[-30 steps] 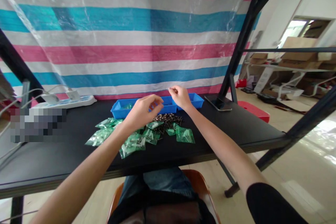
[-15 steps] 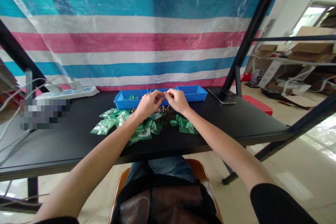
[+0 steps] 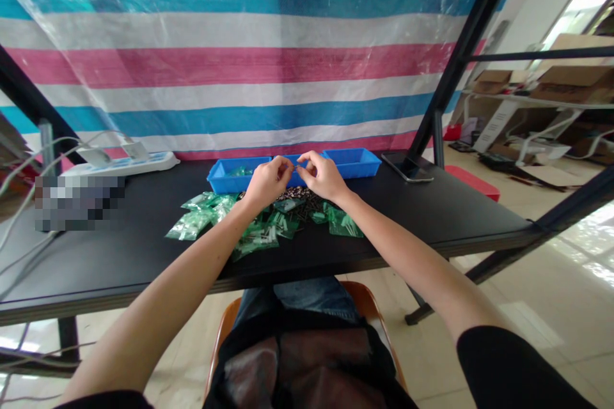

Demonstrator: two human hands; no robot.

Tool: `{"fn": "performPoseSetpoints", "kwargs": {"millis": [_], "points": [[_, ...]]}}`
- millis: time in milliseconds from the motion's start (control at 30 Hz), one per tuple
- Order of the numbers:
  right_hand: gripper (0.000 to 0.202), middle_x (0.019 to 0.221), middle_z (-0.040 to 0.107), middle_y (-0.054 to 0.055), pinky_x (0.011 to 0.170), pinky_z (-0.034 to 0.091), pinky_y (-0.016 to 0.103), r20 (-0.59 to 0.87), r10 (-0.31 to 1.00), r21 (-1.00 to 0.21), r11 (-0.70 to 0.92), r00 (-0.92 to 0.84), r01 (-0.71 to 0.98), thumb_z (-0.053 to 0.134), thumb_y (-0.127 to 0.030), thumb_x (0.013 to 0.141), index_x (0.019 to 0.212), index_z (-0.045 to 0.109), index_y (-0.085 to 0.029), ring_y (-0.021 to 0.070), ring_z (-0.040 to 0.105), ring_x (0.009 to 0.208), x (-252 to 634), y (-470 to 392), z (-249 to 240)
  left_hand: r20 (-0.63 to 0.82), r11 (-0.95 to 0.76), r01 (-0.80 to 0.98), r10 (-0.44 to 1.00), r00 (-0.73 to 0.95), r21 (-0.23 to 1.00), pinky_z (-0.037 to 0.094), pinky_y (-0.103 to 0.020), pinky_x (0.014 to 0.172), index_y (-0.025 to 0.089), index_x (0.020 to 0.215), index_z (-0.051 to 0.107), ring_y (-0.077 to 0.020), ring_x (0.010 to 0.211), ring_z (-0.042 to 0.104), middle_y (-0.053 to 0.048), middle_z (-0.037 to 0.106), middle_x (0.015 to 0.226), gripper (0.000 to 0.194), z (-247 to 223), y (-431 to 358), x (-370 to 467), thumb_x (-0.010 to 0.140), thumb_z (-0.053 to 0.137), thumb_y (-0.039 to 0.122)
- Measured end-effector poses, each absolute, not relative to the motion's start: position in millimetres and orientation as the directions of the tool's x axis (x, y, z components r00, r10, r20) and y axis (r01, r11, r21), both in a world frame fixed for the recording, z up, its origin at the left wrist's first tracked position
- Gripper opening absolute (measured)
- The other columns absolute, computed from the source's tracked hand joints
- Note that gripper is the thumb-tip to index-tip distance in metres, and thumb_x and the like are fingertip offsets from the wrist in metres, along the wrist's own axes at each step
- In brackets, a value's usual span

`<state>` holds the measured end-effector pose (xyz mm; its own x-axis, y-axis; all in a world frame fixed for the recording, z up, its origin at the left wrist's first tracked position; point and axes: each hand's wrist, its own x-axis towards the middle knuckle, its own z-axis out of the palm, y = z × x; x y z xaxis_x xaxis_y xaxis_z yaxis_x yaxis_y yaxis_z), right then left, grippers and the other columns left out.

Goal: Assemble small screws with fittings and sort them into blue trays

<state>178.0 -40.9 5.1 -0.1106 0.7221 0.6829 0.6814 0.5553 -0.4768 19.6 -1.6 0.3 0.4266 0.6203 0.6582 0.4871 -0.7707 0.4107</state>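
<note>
Small, dark, thin piece, apparently metal (image 3: pixel 295 167), sits between the fingertips of the two hands, above the near edge of the middle blue plastic tray; its exact form is too small to make out. The left hand (image 3: pixel 269 182) looks pinched on its left end. The right hand (image 3: pixel 325 176) curls thumb and fingers at the other end, though I cannot tell whether they grip it. The hands are close together, fingertips nearly meeting.

To work well here, keep the pinch light and at the tips, so that the piece stays visible and does not roll. Both wrists are best held steady and low over the heap of small dark and shiny metal fasteners (image 3: pixel 301 195) on the black worktop (image 3: pixel 432 223), where a dropped piece would be hard to pick out. The translucent green plastic bags (image 3: pixel 189 225) lie near and left; sleeves and forearms should clear them.
</note>
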Motion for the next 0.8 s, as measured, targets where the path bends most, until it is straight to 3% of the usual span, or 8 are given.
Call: {"fn": "performPoseSetpoints", "kwargs": {"millis": [267, 500, 800], "points": [[0.008, 0.053, 0.05, -0.005, 0.057, 0.037, 0.024, 0.678, 0.723, -0.436, 0.538, -0.129, 0.722, 0.051, -0.022, 0.079, 0.083, 0.056, -0.018, 0.0118, 0.05, 0.051, 180.7, -39.4, 5.6, 0.655, -0.761, 0.491, 0.632, 0.414, 0.424, 0.043, -0.023, 0.059, 0.016, 0.085, 0.056, -0.0149, 0.061, 0.059, -0.003, 0.063, 0.068, 0.015, -0.8, -0.5, 19.9, 0.081, 0.045, 0.026], [0.011, 0.055, 0.049, -0.006, 0.057, 0.037, 0.023, 0.667, 0.726, -0.41, 0.545, -0.167, 0.731, 0.052, -0.02, 0.079, 0.089, 0.055, -0.018, 0.0119, 0.051, 0.053, 181.9, -37.7, 4.7, 0.651, -0.754, 0.495, 0.641, 0.407, 0.432, 0.043, -0.022, 0.058, 0.017, 0.085, 0.054, -0.0148, 0.061, 0.059, -0.003, 0.062, 0.067, 0.014, -0.3, -1.5, 19.3, 0.082, 0.044, 0.025], [0.01, 0.065, 0.057, 0.0, 0.06, 0.036, 0.026, 0.664, 0.722, -0.208, 0.428, -0.194, 0.88, 0.052, -0.022, 0.082, 0.09, 0.055, -0.019, 0.0162, 0.055, 0.066, 179.0, -43.2, 6.5, 0.653, -0.76, 0.475, 0.638, 0.409, 0.444, 0.04, -0.022, 0.055, 0.017, 0.084, 0.052, -0.0143, 0.058, 0.057, -0.002, 0.06, 0.065, 0.014, -0.6, -3.7, 21.3, 0.084, 0.043, 0.027]]}}
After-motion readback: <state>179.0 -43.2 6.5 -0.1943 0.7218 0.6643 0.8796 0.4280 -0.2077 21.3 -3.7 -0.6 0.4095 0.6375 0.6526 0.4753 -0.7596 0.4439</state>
